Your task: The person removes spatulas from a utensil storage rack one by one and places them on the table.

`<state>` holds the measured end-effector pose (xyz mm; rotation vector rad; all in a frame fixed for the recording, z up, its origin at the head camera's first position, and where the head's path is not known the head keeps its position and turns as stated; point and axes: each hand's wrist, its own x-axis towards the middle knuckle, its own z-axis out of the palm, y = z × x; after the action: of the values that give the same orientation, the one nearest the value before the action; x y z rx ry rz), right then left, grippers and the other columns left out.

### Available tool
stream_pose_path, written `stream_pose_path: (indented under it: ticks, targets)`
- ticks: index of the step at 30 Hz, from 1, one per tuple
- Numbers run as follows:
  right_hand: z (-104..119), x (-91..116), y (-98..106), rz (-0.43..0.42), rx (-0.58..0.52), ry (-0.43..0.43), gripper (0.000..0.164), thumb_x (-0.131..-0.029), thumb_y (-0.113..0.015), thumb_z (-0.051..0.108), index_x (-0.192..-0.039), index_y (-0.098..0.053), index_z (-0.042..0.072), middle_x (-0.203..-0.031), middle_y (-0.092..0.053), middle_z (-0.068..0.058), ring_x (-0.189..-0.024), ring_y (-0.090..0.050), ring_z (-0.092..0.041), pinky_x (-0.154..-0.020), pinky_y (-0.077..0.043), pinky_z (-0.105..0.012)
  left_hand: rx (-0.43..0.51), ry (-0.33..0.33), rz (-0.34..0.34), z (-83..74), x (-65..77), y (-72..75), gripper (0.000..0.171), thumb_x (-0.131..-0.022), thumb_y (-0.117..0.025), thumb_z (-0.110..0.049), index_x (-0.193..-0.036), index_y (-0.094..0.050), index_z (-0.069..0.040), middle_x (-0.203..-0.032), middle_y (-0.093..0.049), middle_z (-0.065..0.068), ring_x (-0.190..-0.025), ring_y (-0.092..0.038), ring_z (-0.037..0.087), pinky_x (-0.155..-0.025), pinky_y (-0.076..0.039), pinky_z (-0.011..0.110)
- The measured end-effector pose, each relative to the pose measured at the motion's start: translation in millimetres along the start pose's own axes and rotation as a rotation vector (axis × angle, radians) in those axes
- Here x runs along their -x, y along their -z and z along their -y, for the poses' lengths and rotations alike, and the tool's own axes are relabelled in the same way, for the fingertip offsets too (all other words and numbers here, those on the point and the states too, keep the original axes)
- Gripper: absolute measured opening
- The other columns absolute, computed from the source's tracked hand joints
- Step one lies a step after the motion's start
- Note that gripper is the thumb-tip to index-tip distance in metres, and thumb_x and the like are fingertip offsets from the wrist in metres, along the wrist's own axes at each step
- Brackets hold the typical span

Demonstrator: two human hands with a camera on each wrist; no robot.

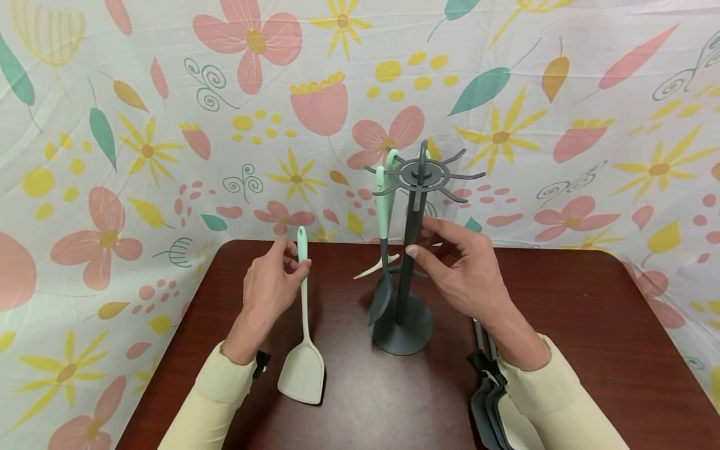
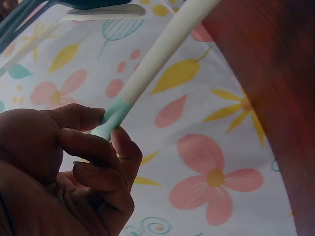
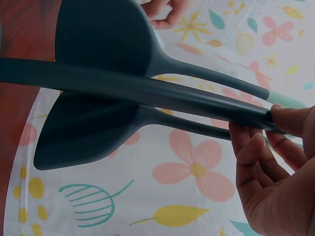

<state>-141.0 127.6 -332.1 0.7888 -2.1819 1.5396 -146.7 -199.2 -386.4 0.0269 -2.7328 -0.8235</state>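
Observation:
My left hand (image 1: 270,281) pinches the mint-green handle of a turner (image 1: 304,375) with a cream shaft and broad cream blade. The turner hangs blade down at the left; whether it touches the table I cannot tell. My right hand (image 1: 469,269) holds the dark pole of a utensil stand (image 1: 413,234) between thumb and fingers. The stand has a round base and a ring of hooks on top. Dark-headed utensils (image 3: 103,39) with mint handles hang on its left side. In the left wrist view the turner's shaft (image 2: 162,54) slants up from my fingertips.
Several dark and cream utensils (image 1: 485,406), bound with a black tie, lie near the right forearm. A thin cream piece (image 1: 377,267) shows behind the pole. The brown table (image 1: 590,325) meets a flowered cloth (image 1: 169,125) at its back edge.

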Motion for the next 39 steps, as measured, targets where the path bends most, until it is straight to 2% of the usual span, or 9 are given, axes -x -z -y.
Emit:
stream_pose_path:
  ticks: [9,15,24,39]
  targets:
    - [2.3,-0.9,-1.1,-0.015,-0.002,-0.005,0.037,-0.094,-0.079,0.0,-0.128,-0.076,0.014,-0.098,-0.077,0.0,-0.077,-0.073,-0.018,-0.066,-0.058,-0.023,-0.003,0.043,0.088,13.4,-18.3,-18.4,0.027,-0.098,-0.078,-0.035,-0.11,-0.061,-0.017,-0.089,-0.077,-0.001,-0.073,-0.068,0.021,-0.062,-0.047,0.039]
    - [1.9,-0.9,-0.4,-0.02,0.009,-0.008,0.036,-0.094,-0.078,0.0,-0.127,-0.077,0.014,-0.098,-0.077,0.0,-0.075,-0.073,-0.019,-0.066,-0.058,-0.022,-0.017,0.044,0.117,16.0,-26.5,-31.6,0.027,-0.097,-0.079,-0.036,-0.106,-0.062,-0.018,-0.087,-0.076,-0.001,-0.073,-0.068,0.02,-0.061,-0.047,0.038]
    - [1.1,0.2,-0.9,-0.018,0.014,-0.01,0.036,-0.095,-0.078,0.001,-0.127,-0.076,0.015,-0.098,-0.077,0.0,-0.075,-0.073,-0.018,-0.067,-0.058,-0.022,-0.039,0.064,0.168,26.9,-34.4,-53.7,0.028,-0.096,-0.08,-0.036,-0.105,-0.062,-0.017,-0.089,-0.077,0.0,-0.07,-0.067,0.02,-0.06,-0.047,0.037]
    - [0.0,0.8,-2.5,-0.022,0.03,0.003,0.033,-0.094,-0.079,0.0,-0.123,-0.078,0.015,-0.097,-0.075,0.001,-0.071,-0.071,-0.018,-0.067,-0.058,-0.021,-0.094,0.116,0.241,35.7,-46.0,-79.8,0.027,-0.096,-0.078,-0.04,-0.103,-0.067,-0.017,-0.091,-0.075,-0.002,-0.073,-0.066,0.02,-0.066,-0.051,0.038]
